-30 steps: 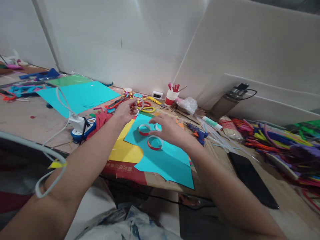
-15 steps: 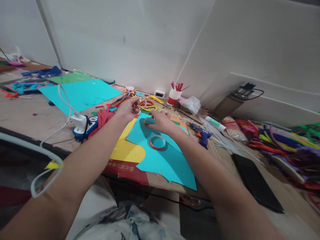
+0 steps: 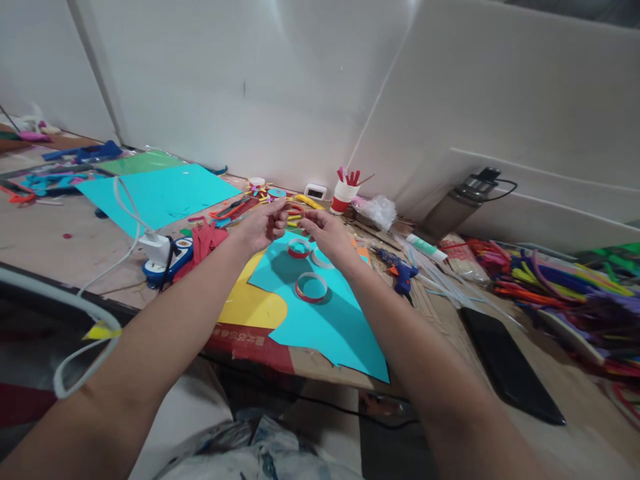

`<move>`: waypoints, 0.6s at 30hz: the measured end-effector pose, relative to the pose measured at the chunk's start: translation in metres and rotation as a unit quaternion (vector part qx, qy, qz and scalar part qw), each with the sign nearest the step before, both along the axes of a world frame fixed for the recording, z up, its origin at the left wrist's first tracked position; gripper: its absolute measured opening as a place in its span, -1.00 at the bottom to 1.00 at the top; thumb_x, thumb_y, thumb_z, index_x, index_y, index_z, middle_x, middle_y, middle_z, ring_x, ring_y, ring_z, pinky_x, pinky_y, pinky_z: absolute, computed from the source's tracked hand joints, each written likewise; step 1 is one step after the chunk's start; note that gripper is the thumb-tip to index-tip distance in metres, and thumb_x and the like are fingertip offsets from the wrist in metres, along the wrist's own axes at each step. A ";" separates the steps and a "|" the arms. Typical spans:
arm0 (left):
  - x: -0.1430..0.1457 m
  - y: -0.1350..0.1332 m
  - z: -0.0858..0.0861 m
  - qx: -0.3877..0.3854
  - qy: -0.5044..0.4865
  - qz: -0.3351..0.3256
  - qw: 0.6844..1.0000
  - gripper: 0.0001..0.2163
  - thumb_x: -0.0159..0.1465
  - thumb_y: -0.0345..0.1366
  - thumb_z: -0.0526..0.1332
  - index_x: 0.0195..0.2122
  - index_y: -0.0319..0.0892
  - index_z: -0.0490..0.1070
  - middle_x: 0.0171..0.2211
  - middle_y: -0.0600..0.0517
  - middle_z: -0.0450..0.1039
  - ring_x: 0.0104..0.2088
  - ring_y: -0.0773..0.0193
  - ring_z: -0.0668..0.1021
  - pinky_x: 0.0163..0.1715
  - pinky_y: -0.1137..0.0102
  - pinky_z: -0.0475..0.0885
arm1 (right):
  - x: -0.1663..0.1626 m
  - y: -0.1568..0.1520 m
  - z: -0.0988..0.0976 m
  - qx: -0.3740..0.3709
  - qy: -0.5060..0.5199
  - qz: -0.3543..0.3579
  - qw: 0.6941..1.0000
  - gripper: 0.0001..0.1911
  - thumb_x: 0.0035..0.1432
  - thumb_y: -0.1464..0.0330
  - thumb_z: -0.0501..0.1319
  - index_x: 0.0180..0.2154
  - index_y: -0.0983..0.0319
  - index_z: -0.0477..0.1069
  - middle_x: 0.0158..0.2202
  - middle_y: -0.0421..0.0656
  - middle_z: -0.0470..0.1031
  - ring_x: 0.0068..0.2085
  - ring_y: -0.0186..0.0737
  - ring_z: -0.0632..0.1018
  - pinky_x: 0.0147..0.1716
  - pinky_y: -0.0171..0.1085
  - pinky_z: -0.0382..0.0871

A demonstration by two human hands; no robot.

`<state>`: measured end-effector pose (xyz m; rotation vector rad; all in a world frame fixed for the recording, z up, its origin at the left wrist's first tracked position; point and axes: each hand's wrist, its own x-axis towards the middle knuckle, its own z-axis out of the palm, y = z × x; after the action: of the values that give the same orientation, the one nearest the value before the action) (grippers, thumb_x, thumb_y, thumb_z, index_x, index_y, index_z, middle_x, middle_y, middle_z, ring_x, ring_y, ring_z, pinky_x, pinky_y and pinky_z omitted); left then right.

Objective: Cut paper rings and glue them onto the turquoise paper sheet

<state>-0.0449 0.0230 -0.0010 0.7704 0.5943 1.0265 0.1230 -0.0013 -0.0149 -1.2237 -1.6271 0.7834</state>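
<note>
My left hand point(image 3: 263, 227) and my right hand point(image 3: 325, 233) are raised close together above a cyan paper sheet point(image 3: 320, 320). Both pinch a small red-and-white paper ring point(image 3: 294, 212) held between their fingertips. Two more red-rimmed rings lie on the cyan sheet, one nearer the hands point(image 3: 299, 249) and one closer to me point(image 3: 311, 287). A white ring point(image 3: 320, 259) lies half hidden under my right hand. A yellow sheet point(image 3: 250, 303) sits under the cyan one, on its left.
Scissors point(image 3: 233, 208), a red-and-white cup of sticks point(image 3: 343, 193), a blue glue gun point(image 3: 400, 270), a glue tube point(image 3: 425, 247), a black phone point(image 3: 505, 367) and a pile of pipe cleaners point(image 3: 565, 287) surround the sheets. A white charger with cable point(image 3: 157, 247) and a large cyan sheet point(image 3: 155, 190) lie left.
My right hand lifted off the rings on the cyan sheet and moved up to meet my left hand. Both now hold the small ring that the left hand was holding alone.
</note>
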 end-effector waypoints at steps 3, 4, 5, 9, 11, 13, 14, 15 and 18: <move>0.002 -0.001 0.000 0.015 0.022 -0.011 1.000 -0.82 0.26 -0.24 0.29 -0.38 -0.28 0.45 -0.61 0.10 0.30 -0.68 0.51 0.34 -0.78 0.62 0.14 | 0.001 -0.001 -0.001 -0.008 0.027 -0.003 1.000 -0.76 0.13 0.25 0.22 -0.20 0.23 0.49 -0.34 -0.18 0.55 -0.39 -0.30 0.51 -0.33 -0.25 0.43; 0.002 -0.002 0.000 0.020 0.031 -0.010 0.999 -0.81 0.25 -0.24 0.29 -0.38 -0.28 0.45 -0.60 0.10 0.32 -0.67 0.51 0.35 -0.77 0.62 0.15 | 0.002 -0.002 -0.001 -0.012 0.031 -0.003 0.999 -0.76 0.12 0.26 0.22 -0.19 0.23 0.49 -0.34 -0.18 0.55 -0.39 -0.30 0.51 -0.33 -0.26 0.43; 0.002 -0.001 0.000 0.023 0.037 -0.004 0.999 -0.81 0.25 -0.25 0.29 -0.39 -0.28 0.44 -0.60 0.09 0.32 -0.67 0.50 0.36 -0.77 0.62 0.16 | 0.003 -0.002 -0.001 -0.015 0.033 -0.005 0.999 -0.76 0.12 0.27 0.22 -0.18 0.24 0.49 -0.34 -0.19 0.55 -0.39 -0.31 0.51 -0.33 -0.26 0.42; 0.001 0.002 0.000 0.015 0.021 0.046 0.999 -0.80 0.28 -0.29 0.26 -0.45 -0.26 0.38 -0.64 0.13 0.27 -0.72 0.53 0.30 -0.79 0.64 0.13 | 0.014 -0.004 0.000 0.002 0.005 -0.029 1.000 -0.72 0.10 0.25 0.22 -0.18 0.25 0.49 -0.29 -0.15 0.57 -0.31 -0.27 0.52 -0.27 -0.24 0.41; -0.001 0.004 0.000 -0.005 0.006 0.066 0.998 -0.78 0.31 -0.30 0.23 -0.47 -0.26 0.35 -0.66 0.14 0.24 -0.74 0.55 0.26 -0.80 0.66 0.11 | 0.023 -0.005 0.001 0.020 -0.017 -0.051 0.998 -0.72 0.09 0.23 0.22 -0.20 0.26 0.51 -0.28 -0.14 0.57 -0.29 -0.25 0.52 -0.24 -0.22 0.40; -0.002 0.006 0.000 -0.027 0.004 0.082 0.996 -0.75 0.34 -0.30 0.19 -0.48 -0.26 0.35 -0.68 0.15 0.22 -0.75 0.57 0.24 -0.81 0.67 0.09 | 0.032 -0.008 0.002 0.031 -0.034 -0.069 0.997 -0.71 0.09 0.22 0.22 -0.22 0.27 0.52 -0.29 -0.12 0.57 -0.28 -0.23 0.51 -0.23 -0.21 0.39; -0.003 0.007 0.000 -0.037 0.007 0.087 0.996 -0.75 0.35 -0.30 0.17 -0.48 -0.27 0.35 -0.68 0.15 0.22 -0.76 0.57 0.23 -0.81 0.67 0.08 | 0.037 -0.009 0.003 0.035 -0.041 -0.075 0.996 -0.71 0.09 0.22 0.22 -0.23 0.27 0.53 -0.29 -0.12 0.57 -0.28 -0.23 0.51 -0.23 -0.20 0.38; -0.003 0.008 0.000 -0.043 0.009 0.090 0.995 -0.74 0.36 -0.30 0.16 -0.48 -0.27 0.34 -0.68 0.14 0.22 -0.76 0.57 0.23 -0.82 0.67 0.08 | 0.042 -0.011 0.004 0.038 -0.048 -0.080 0.995 -0.70 0.09 0.21 0.21 -0.23 0.27 0.53 -0.30 -0.12 0.57 -0.29 -0.22 0.51 -0.24 -0.20 0.37; -0.002 0.008 -0.001 -0.045 0.010 0.095 0.994 -0.73 0.36 -0.31 0.15 -0.49 -0.27 0.33 -0.67 0.14 0.22 -0.76 0.57 0.25 -0.81 0.67 0.07 | 0.053 -0.017 0.005 0.042 -0.060 -0.087 0.993 -0.69 0.10 0.19 0.21 -0.24 0.28 0.54 -0.32 -0.12 0.57 -0.31 -0.22 0.50 -0.26 -0.21 0.35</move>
<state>-0.0469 0.0314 -0.0024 0.6548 0.7374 1.1586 0.1758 -0.0187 -0.0098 -1.3537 -1.6059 0.5360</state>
